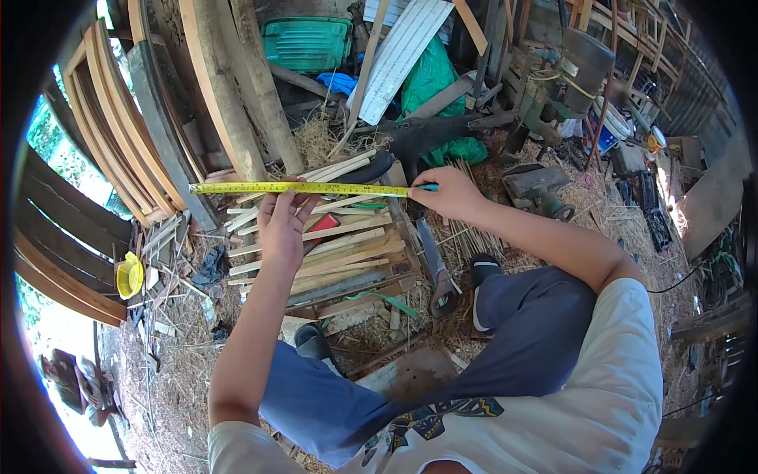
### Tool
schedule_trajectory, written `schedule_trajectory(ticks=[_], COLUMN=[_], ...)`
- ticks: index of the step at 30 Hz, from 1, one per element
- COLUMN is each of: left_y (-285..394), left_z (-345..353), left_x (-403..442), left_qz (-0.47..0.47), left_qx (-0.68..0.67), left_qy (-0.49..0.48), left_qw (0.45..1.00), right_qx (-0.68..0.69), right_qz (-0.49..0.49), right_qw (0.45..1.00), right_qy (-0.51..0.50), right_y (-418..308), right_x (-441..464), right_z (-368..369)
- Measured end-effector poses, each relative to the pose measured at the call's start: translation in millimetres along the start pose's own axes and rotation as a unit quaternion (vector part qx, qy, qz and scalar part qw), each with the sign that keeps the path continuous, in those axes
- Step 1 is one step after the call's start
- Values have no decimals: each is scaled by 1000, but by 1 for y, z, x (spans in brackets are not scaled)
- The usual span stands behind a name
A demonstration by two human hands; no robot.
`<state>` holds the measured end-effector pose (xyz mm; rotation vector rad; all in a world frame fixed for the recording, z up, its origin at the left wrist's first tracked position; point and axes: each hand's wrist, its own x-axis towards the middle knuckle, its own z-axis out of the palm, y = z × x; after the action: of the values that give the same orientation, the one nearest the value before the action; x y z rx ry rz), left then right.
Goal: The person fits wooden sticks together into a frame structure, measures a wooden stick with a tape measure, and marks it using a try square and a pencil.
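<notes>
- A yellow tape measure [355, 189] is drawn out crosswise in front of the person, above a pile of wood strips [359, 246]; the work in hand looks like measuring a length.
- The fingers of the left hand [283, 225] are curled up onto the tape partway along it, seemingly pinching it, while its far end juts out freely beyond them.
- The fingers of the right hand [446, 193] are closed around the other end, where a bit of blue shows; whether that is the tape's case, I cannot tell.
- As a judgement, the next move calls for keeping the tape straight and the left fingers exactly on the chosen mark.
- The strips lie roughly side by side between the person's feet and a heap of lumber, with a red object [324, 224] among them; what carries them is mostly hidden.
- A handsaw [433, 259] lies just beside the pile, near the right foot.
- Shavings and scraps cover the floor [178, 395].
- Around the room, curved timbers [112, 118] lean at the left, and a green basket [306, 41] sits at the back.
</notes>
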<state>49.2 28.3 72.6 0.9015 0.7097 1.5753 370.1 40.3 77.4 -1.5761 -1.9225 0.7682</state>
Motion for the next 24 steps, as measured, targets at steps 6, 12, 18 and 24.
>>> schedule_trajectory(ticks=[6, 12, 18, 24], left_y=[-1, 6, 13, 15], left_z=[-2, 0, 1, -2], left_x=[1, -3, -7, -10], left_qz=[15, 22, 26, 18], left_qx=[32, 67, 69, 75], left_qy=[-26, -44, -49, -56], left_qw=[999, 997, 996, 995], right_qx=[34, 53, 47, 53], right_qz=[-55, 45, -68, -36], right_qw=[998, 997, 997, 998], right_qy=[7, -38, -8, -25], right_y=[6, -6, 7, 2], right_x=[3, -2, 3, 1], right_z=[3, -5, 0, -2])
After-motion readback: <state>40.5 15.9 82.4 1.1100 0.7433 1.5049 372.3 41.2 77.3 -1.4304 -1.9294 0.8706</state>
